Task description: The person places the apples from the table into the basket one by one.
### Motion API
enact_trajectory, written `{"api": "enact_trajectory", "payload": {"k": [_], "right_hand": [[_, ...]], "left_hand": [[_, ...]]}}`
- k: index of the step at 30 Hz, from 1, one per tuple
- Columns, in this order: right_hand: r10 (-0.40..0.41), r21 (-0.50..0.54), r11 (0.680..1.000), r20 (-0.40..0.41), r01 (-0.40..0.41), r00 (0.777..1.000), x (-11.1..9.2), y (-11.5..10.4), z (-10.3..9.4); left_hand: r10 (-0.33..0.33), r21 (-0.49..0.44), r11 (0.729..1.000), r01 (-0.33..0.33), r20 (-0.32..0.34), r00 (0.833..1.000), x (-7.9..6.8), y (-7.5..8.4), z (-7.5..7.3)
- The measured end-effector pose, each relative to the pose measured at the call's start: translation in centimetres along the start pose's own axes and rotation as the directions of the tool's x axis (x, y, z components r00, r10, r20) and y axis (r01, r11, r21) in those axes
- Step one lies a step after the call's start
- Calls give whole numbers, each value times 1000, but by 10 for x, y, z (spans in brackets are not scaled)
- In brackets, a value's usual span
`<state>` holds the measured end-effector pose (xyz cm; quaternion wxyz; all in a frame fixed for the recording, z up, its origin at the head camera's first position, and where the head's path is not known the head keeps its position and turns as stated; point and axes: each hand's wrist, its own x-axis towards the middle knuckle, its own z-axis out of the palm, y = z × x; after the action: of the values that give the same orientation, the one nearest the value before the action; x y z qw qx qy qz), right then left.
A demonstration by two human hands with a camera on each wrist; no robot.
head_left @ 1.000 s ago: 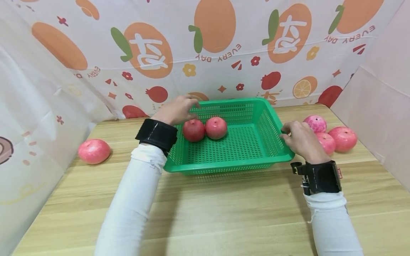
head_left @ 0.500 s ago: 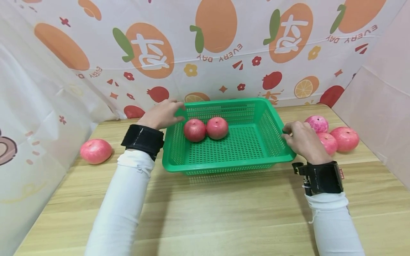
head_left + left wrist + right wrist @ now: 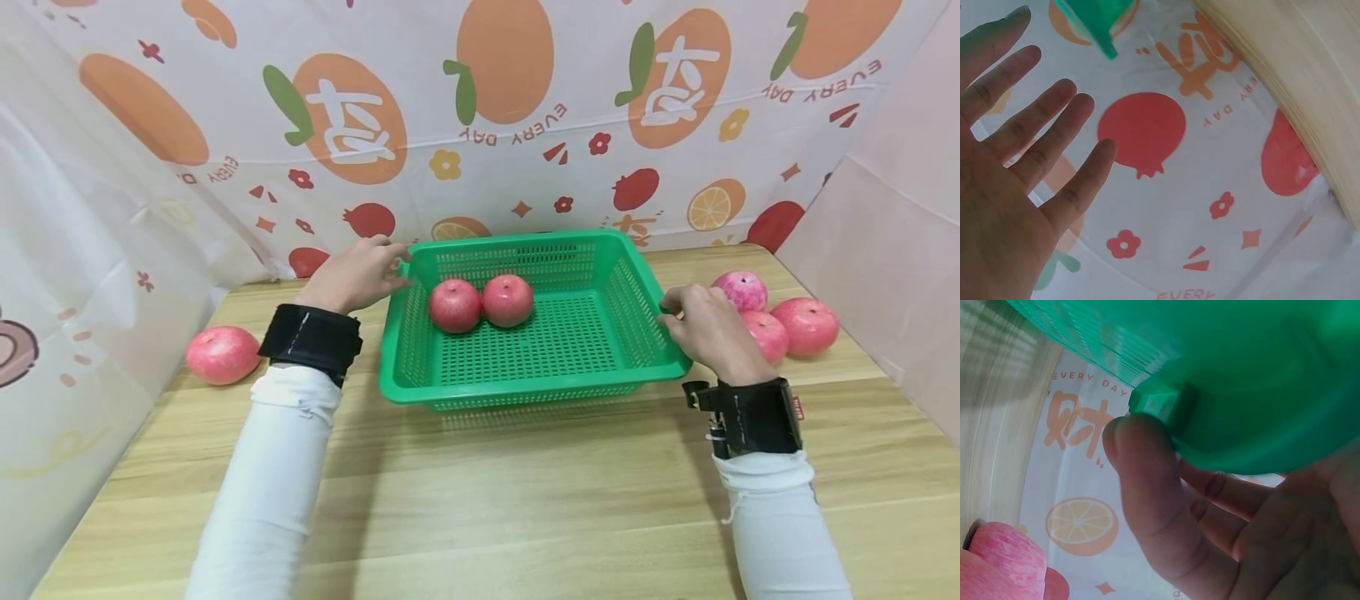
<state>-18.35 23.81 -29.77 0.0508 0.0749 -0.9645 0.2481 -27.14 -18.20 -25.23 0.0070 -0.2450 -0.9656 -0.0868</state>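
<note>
A green plastic basket (image 3: 517, 389) with slotted walls stands on the wooden table. Inside it, towards the left, a dark red round fruit (image 3: 455, 306) and a pinker one, the pink fruit (image 3: 507, 301), sit side by side. My left hand (image 3: 354, 275) hovers at the basket's back left corner, fingers spread and holding nothing; the left wrist view shows its bare palm and fingers (image 3: 1054, 150). With curled fingers, my right hand (image 3: 708, 329) grips the basket's right rim. In the right wrist view that hand (image 3: 1175, 512) has the green rim between its digits.
To the left lies a single pink fruit (image 3: 222, 355). Several streaked pink fruits (image 3: 805, 326) cluster right of the basket, beside my right hand. A white sheet with fruit prints (image 3: 525, 167) hangs close behind the table (image 3: 525, 500).
My left hand has drawn back leftward from above the fruits in the basket to its left corner. The right hand stays on the rim, and the basket and fruits keep their places.
</note>
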Motion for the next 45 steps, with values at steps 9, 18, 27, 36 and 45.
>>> {"api": "enact_trajectory", "payload": {"k": [9, 18, 27, 36, 45], "right_hand": [[13, 4, 1000, -3, -13, 1000, 0, 2, -2], [0, 14, 1000, -3, 0, 1000, -1, -2, 2], [7, 19, 1000, 4, -7, 1000, 0, 0, 0], [-22, 19, 1000, -9, 22, 1000, 4, -8, 1], [-41, 0, 999, -25, 41, 999, -4, -3, 2]], "left_hand": [[-32, -38, 999, 32, -11, 999, -7, -10, 1], [-98, -37, 995, 97, -16, 995, -18, -23, 8], [-61, -18, 998, 60, -52, 997, -25, -37, 9], [-115, 13, 993, 116, -58, 992, -48, -56, 4], [-147, 8, 989, 148, -45, 988, -60, -59, 8]]}}
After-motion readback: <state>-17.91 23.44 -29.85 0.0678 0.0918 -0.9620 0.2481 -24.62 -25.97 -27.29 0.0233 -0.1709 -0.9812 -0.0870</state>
